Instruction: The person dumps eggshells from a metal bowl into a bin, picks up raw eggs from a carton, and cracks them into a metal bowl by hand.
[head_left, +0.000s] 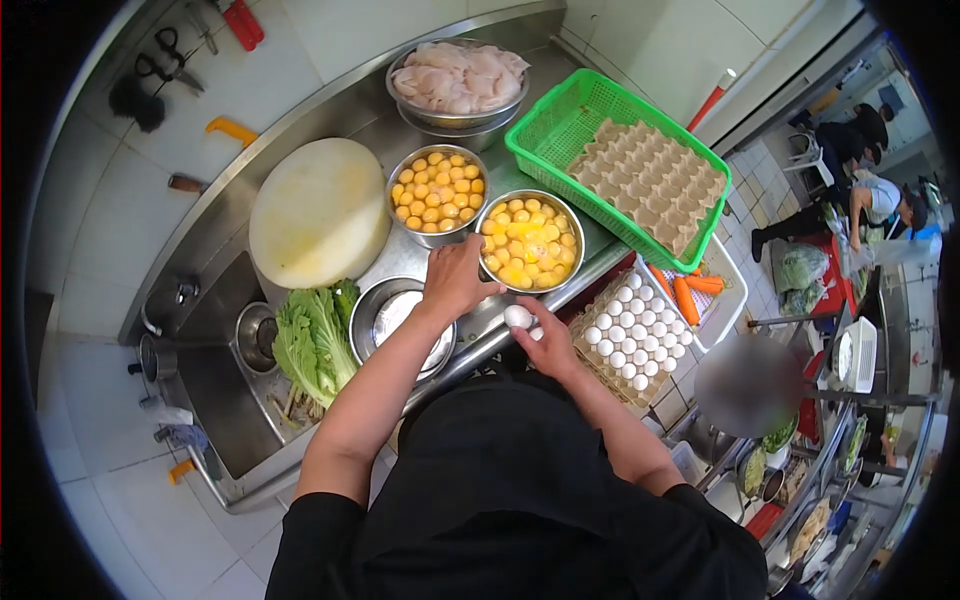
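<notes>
My left hand [458,280] is at the near rim of a metal bowl of yolks [531,243], thumb and fingers apart, with nothing visible in it. White eggs [518,317] are held in my right hand [545,345], just below that bowl at the counter's front edge. Another metal bowl of yolks [438,192] stands behind my left hand. Under my left forearm is a metal bowl [366,335] with something white inside. A carton of white eggs [632,331] lies to the right of my right hand.
A round cutting board [320,212], leafy greens [312,340] and a sink [225,370] are left. Behind stands a bowl of pale raw meat [460,78]. A green basket [545,125] holds an empty egg tray [648,180]; carrots [686,300] lie beyond the eggs. People work at far right.
</notes>
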